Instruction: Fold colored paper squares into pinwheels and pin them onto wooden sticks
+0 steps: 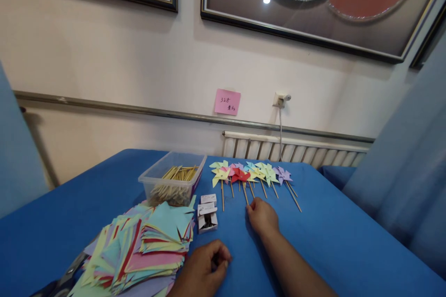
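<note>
Several paper pinwheels (249, 174) in yellow, red, pink, blue and purple lie in a row on the blue table (331, 241), sticks pointing toward me. My right hand (262, 216) rests knuckles-up just below the red pinwheel's stick, its fingertips touching or almost touching the stick end. My left hand (205, 267) lies curled into a loose fist on the cloth beside a heap of coloured paper squares (139, 246); whether it holds anything small I cannot tell.
A clear plastic tub of wooden sticks (172, 181) stands behind the paper heap. Small white boxes (207, 216), one open, sit between tub and hands. A pink note (227, 102), a wall socket and a radiator line the wall. Blue curtains hang on both sides.
</note>
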The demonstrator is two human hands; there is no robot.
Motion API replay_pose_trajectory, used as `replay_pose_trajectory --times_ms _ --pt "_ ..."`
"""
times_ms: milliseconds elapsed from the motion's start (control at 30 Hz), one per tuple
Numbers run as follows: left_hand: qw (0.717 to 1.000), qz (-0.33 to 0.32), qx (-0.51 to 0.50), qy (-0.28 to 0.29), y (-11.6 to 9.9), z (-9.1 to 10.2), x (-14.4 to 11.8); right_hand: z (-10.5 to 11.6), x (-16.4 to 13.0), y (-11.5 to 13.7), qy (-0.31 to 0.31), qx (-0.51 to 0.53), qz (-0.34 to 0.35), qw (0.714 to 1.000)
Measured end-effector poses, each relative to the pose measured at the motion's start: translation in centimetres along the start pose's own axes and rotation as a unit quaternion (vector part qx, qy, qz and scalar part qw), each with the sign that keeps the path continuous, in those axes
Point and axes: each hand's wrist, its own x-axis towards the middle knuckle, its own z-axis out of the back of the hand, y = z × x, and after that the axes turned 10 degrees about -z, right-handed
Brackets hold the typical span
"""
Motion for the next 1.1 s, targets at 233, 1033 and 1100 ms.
replay_pose_trajectory --times_ms 233,1033,1100 --pt "0.998 -0.015 0.053 0.016 0.2 -0.09 -0.18 -0.07 0.1 0.05 0.0 -0.018 0.0 1.0" --pt "0.997 -0.032 0.063 0.018 0.66 -0.25 -0.43 -0.38 -0.04 -0.19 -0.001 -0.032 0.002 0.999" --pt "0.997 -0.032 0.067 0.018 0.63 -0.22 -0.44 -0.33 -0.01 -0.19 -0.002 -0.022 0.003 1.0"
